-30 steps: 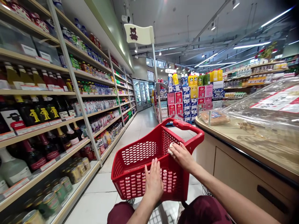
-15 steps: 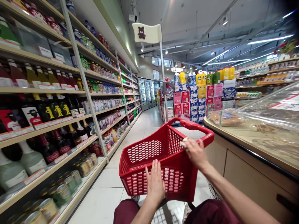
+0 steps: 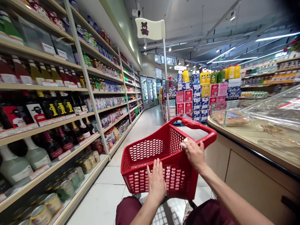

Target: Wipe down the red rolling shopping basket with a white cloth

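Note:
A small red plastic shopping cart [image 3: 178,184] stands close before my knees, with a flag bearing a bear [image 3: 150,28] on its pole. My left hand [image 3: 156,181] lies flat against the cart's near perforated side, fingers stretched upward to the rim. Up at the cart's rim by the handle [image 3: 199,126], my right hand [image 3: 195,153] presses a crumpled whitish cloth [image 3: 185,143], which is mostly covered by the fingers. No goods show in the visible part of the basket.
Shelves of bottles and cans [image 3: 70,109] run along the left. A wooden counter [image 3: 248,178] with a clear cover stands close on the right. Stacked drink cartons [image 3: 197,103] stand beyond the cart. Tiled floor [image 3: 103,187] leads down the aisle toward glass-door fridges [image 3: 148,90].
The view has shifted slightly, so the shelves, flag and cartons sit a little further right. Both hands keep nearly the same places on the cart.

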Demonstrator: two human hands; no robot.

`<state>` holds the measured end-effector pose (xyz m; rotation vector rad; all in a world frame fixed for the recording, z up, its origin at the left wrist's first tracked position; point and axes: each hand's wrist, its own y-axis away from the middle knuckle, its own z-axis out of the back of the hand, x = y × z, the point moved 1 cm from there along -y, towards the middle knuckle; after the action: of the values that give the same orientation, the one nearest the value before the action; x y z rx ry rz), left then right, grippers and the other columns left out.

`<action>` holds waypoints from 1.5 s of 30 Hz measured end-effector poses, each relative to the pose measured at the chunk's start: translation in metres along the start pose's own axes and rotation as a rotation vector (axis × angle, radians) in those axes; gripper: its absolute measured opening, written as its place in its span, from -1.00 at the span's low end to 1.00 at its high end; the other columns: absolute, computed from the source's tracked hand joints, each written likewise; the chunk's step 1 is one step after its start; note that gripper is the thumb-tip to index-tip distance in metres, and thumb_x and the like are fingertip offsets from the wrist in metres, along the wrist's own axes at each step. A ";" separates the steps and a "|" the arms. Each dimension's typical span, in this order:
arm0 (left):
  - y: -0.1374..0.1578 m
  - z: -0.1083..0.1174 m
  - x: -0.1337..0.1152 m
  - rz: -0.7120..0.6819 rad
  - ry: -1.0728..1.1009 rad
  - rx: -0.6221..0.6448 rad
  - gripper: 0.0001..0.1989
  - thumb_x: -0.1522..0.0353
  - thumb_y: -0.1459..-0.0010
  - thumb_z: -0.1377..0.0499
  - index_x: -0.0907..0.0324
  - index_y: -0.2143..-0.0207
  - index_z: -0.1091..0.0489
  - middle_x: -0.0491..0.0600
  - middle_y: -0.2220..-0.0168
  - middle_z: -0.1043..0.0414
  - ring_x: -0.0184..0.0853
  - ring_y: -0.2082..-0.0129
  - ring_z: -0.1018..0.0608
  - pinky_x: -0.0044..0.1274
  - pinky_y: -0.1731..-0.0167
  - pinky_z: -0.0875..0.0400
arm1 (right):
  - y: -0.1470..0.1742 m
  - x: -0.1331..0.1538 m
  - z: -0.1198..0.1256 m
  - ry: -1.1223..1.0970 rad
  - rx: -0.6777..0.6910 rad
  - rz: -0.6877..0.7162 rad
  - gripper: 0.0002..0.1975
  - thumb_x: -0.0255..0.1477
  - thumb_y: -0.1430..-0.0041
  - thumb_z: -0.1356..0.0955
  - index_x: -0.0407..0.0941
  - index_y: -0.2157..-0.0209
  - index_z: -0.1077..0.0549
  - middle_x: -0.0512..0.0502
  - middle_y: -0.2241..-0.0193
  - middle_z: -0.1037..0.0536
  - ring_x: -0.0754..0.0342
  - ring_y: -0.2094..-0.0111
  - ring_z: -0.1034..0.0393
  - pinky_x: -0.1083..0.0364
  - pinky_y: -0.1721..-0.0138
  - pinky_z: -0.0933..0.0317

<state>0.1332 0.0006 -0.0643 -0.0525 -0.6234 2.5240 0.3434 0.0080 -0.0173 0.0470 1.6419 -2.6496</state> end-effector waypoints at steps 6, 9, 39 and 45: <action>0.002 -0.002 0.010 0.057 -0.021 -0.004 -0.23 0.53 0.15 0.05 0.31 -0.19 0.18 0.04 -0.23 0.20 -0.19 -0.22 0.14 -0.14 -0.14 0.17 | 0.005 0.033 -0.009 -0.108 0.044 0.109 -0.72 -0.47 -0.20 -0.13 -0.07 0.20 -0.41 -0.13 0.16 -0.49 0.02 0.07 -0.30 -0.12 -0.11 0.24; 0.004 -0.002 0.014 0.099 -0.023 0.002 -0.23 0.53 0.15 0.05 0.34 -0.19 0.17 0.06 -0.24 0.22 -0.18 -0.22 0.13 -0.14 -0.13 0.16 | 0.002 0.012 -0.003 -0.030 0.028 0.005 -0.72 -0.44 -0.20 -0.14 -0.09 0.14 -0.39 -0.18 0.12 -0.46 -0.04 0.06 -0.29 -0.19 -0.09 0.24; 0.061 0.010 0.117 0.483 0.033 0.014 -0.36 0.60 0.09 0.10 0.40 -0.14 0.02 0.17 -0.19 0.04 -0.26 -0.20 0.01 -0.24 -0.14 0.17 | 0.024 0.186 -0.041 -0.363 0.041 0.148 -0.75 -0.51 -0.18 -0.17 -0.02 0.17 -0.38 -0.08 0.15 -0.48 0.05 0.08 -0.31 -0.09 -0.11 0.19; 0.065 0.006 0.136 0.535 0.099 0.045 -0.40 0.57 0.02 0.12 0.39 -0.14 0.05 0.15 -0.20 0.05 -0.26 -0.20 -0.01 -0.24 -0.13 0.11 | 0.013 0.245 -0.051 -0.448 0.094 0.260 -0.82 -0.46 -0.14 -0.23 -0.03 0.21 -0.38 -0.05 0.14 -0.46 0.08 0.05 -0.26 -0.03 -0.11 0.15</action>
<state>-0.0163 0.0181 -0.0759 -0.3709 -0.5679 3.0225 0.0995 0.0468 -0.0616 -0.2890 1.2734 -2.3214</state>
